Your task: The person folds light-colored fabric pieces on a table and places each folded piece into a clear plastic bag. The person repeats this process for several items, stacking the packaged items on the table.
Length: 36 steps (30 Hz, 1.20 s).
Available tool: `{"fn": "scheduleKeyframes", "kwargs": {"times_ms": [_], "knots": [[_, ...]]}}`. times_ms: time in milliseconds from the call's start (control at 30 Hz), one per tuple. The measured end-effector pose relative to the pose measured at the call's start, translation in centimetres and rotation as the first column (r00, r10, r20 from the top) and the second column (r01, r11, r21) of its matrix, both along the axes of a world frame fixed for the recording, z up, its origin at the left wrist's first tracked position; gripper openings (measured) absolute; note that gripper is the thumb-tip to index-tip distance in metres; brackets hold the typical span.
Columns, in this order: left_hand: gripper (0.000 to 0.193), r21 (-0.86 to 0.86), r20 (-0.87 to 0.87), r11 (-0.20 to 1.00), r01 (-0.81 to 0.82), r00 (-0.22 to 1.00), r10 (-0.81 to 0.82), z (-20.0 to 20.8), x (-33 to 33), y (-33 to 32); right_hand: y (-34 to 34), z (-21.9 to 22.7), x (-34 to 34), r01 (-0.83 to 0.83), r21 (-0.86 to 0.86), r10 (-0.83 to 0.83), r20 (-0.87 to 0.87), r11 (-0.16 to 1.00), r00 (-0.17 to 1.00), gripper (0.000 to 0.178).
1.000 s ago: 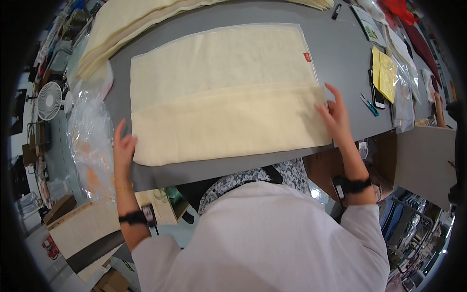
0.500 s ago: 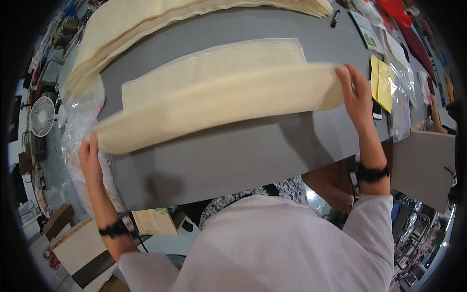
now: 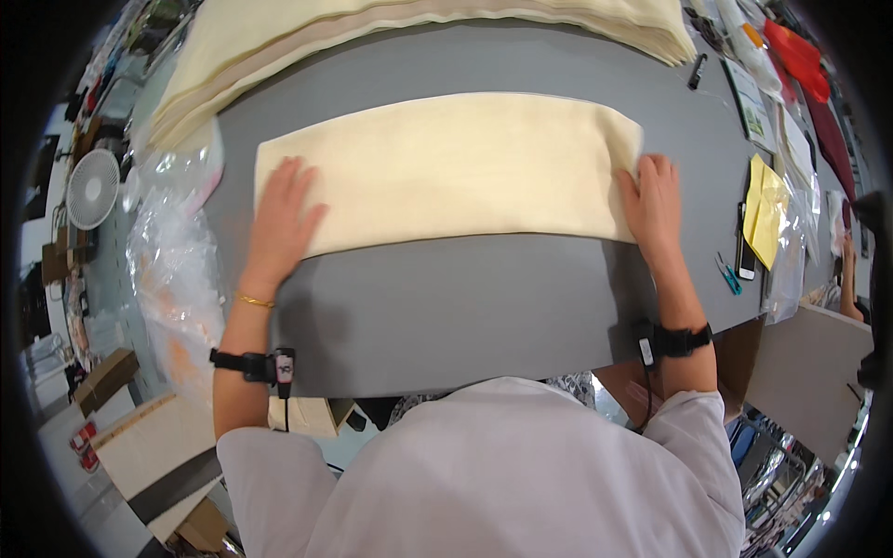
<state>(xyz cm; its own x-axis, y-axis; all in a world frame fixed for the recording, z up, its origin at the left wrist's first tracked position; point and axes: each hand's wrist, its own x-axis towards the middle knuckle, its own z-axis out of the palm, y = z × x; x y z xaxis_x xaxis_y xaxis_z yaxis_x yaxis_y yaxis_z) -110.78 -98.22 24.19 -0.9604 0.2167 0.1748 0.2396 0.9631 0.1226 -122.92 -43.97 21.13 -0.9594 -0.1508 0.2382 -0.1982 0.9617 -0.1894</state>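
Note:
A long folded piece of cream fabric [image 3: 456, 177] lies across the grey table in front of me. My left hand [image 3: 290, 219], slightly blurred, rests on its left end with the fingers spread. At the opposite end, my right hand [image 3: 653, 200] has its fingers curled round the side edge, the thumb on top. The cloth puckers a little there, and its far right corner is rounded and uneven.
A thick stack of cream fabric [image 3: 372, 20] covers the far side of the grey table [image 3: 465, 316]. Clear plastic bags [image 3: 172, 270] hang at the left edge. On the right lie teal snips [image 3: 728, 275], a yellow paper [image 3: 765, 209], a black marker [image 3: 697, 72] and a booklet [image 3: 750, 107].
The cream fabric's near edge, held up and stretched between both hands, has come down flat over the clear-edged piece beneath. My left hand has let go and moved inward onto the cloth.

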Motion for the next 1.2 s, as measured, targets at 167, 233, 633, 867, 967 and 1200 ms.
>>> {"fn": "scheduleKeyframes", "kwargs": {"times_ms": [167,233,633,867,967,1200], "knots": [[0.068,0.244,0.106,0.963,-0.112,0.990,0.088,0.1,5.1,10.0,7.8,1.0,1.8,0.437,-0.720,-0.105,0.457,0.540,0.883,0.040],[0.061,0.397,0.020,0.912,-0.107,0.994,0.107,0.0,7.3,12.3,10.1,3.6,2.2,0.610,-0.704,-0.141,0.605,0.365,0.783,0.046],[0.034,0.824,0.559,-0.097,-0.559,0.829,-0.025,2.2,8.2,9.8,-24.2,8.4,11.1,0.075,-0.881,0.729,0.431,0.467,0.532,0.053],[0.037,0.889,0.458,-0.038,-0.456,0.884,0.092,-1.8,7.8,9.9,-16.9,5.7,10.6,-0.463,-0.359,0.513,0.051,0.810,0.857,0.046],[0.035,0.863,0.500,0.000,-0.506,0.853,0.150,-2.7,7.3,9.2,-15.1,4.5,11.3,-0.561,-0.134,0.561,-0.038,0.817,0.827,0.063],[0.040,0.476,0.292,0.617,-0.627,0.774,0.562,1.8,7.0,9.5,-16.6,2.7,13.6,-0.591,0.001,0.591,0.026,0.806,0.806,0.083]]}}
